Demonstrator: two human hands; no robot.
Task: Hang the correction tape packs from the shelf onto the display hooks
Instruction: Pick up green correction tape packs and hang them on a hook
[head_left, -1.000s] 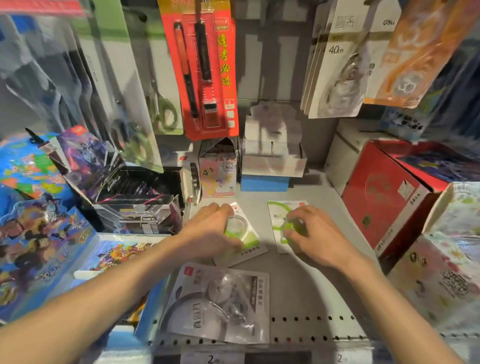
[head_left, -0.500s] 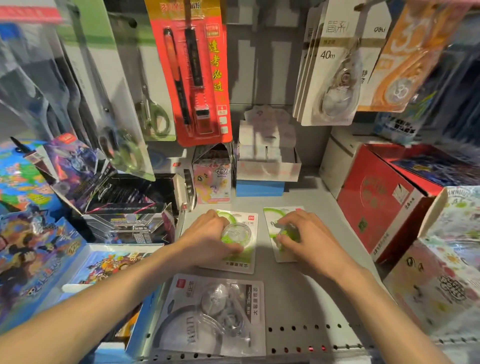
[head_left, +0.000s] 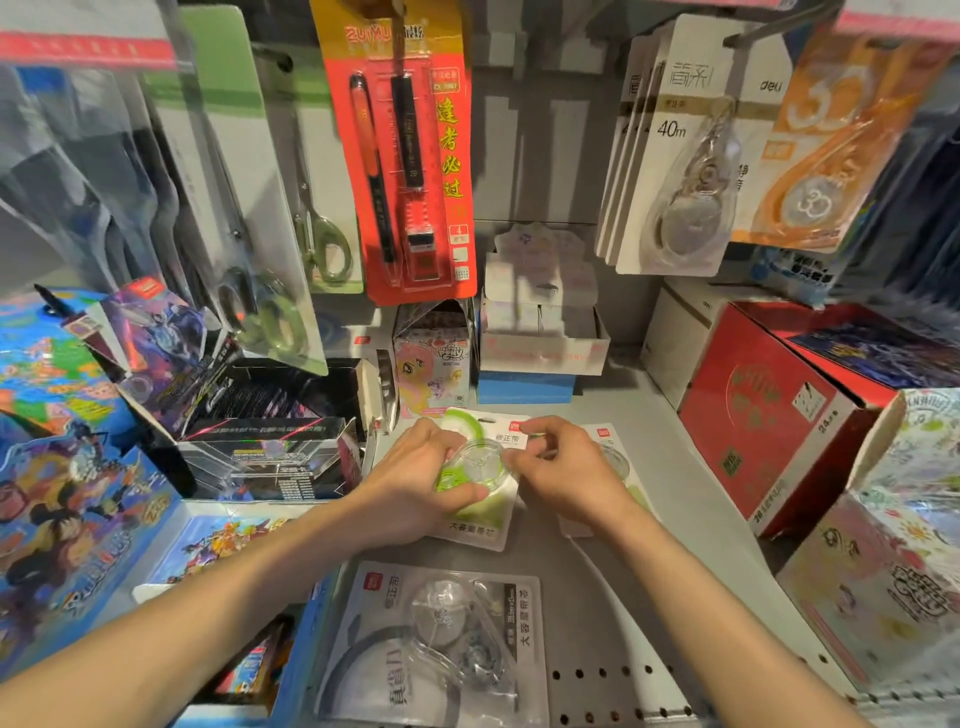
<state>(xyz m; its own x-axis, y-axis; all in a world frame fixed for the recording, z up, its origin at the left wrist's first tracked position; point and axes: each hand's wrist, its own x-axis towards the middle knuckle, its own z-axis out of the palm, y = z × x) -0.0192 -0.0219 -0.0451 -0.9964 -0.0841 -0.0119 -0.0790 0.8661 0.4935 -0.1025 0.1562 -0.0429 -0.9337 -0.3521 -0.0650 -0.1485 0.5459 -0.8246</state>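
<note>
Left grip (head_left: 410, 483) around green tape pack (head_left: 475, 480)

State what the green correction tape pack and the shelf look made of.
Green correction tape pack: printed card backing, probably matte, under a clear glossy plastic blister showing highlights. Shelf: grey painted metal by its look, smooth, with punched holes along its front edge.

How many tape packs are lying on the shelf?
3. One green correction tape pack is under both hands, a second green pack lies partly hidden behind the right hand, and a grey pack lies nearest the camera. More could be hidden underneath.
</note>
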